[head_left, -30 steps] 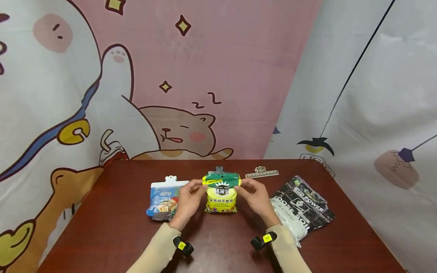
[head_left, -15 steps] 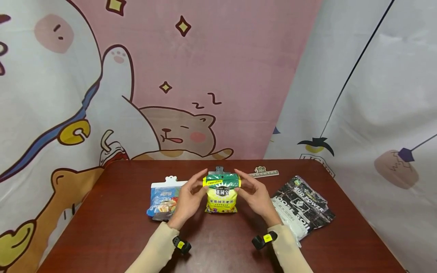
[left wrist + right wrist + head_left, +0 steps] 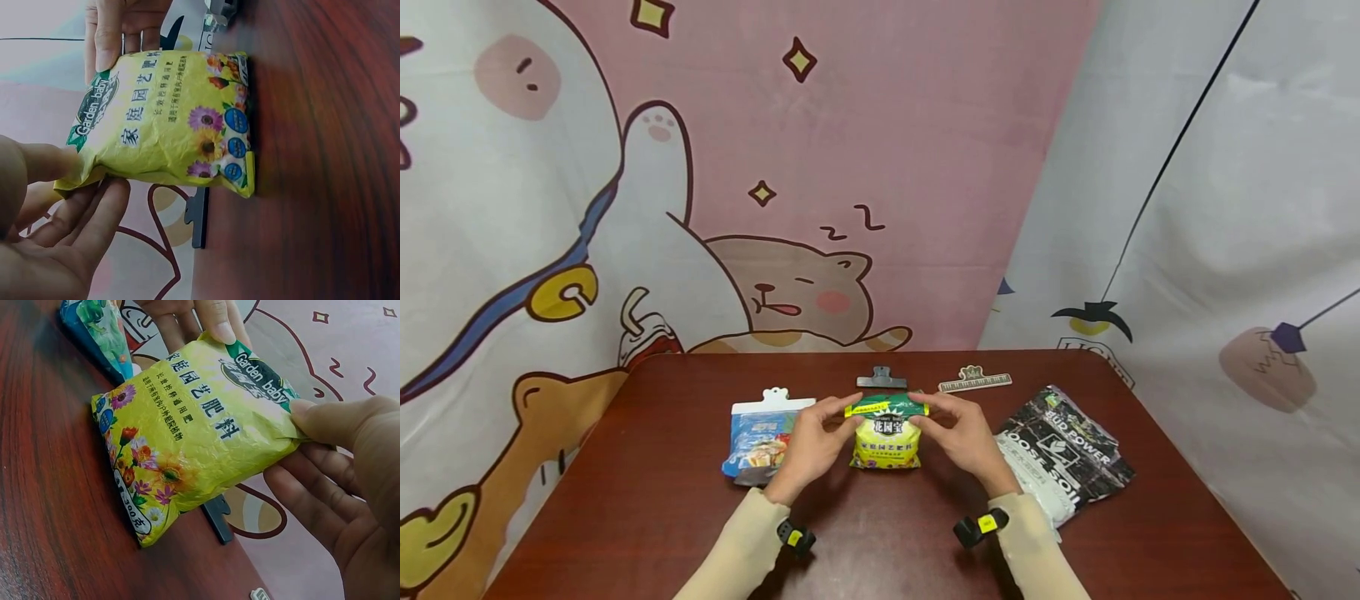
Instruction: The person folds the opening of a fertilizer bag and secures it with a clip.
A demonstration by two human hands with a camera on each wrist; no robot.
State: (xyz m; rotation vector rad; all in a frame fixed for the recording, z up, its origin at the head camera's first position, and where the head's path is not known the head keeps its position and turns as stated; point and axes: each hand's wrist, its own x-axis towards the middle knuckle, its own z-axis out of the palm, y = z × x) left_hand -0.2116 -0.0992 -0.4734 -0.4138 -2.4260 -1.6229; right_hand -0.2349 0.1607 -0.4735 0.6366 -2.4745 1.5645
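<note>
You are standing the yellow bag [image 3: 887,450] upright in the middle of the table [image 3: 880,542], its printed front facing you, and you are working at its green top [image 3: 883,406]. Your left hand [image 3: 815,442] is pinching one upper corner, the thumb pressing on the front and the fingers lying behind; your right hand [image 3: 966,439] is pinching the opposite corner in the same way. From the wrist views, the top is looking bent back over itself, so the folding is probably under way, though how many turns it is holding you cannot be telling, because the back is staying out of sight. As for what is done, the blue bag [image 3: 760,440] to the left is already wearing a white clip [image 3: 772,404] along its top. The yellow bag is carrying no clip, so its closing is looking unfinished. Just behind it, the grey clip [image 3: 882,381] is lying loose on the table, touching neither hand, and the pale clip with piano keys [image 3: 975,381] is lying off to its right, also gripping nothing. Farther right and nearer to you, the black-and-white bag [image 3: 1063,454] is lying flat and slanted, showing no clip. Judging by how things are lying, one bag of three is appearing finished, one is getting your attention, and one is waiting.
</note>
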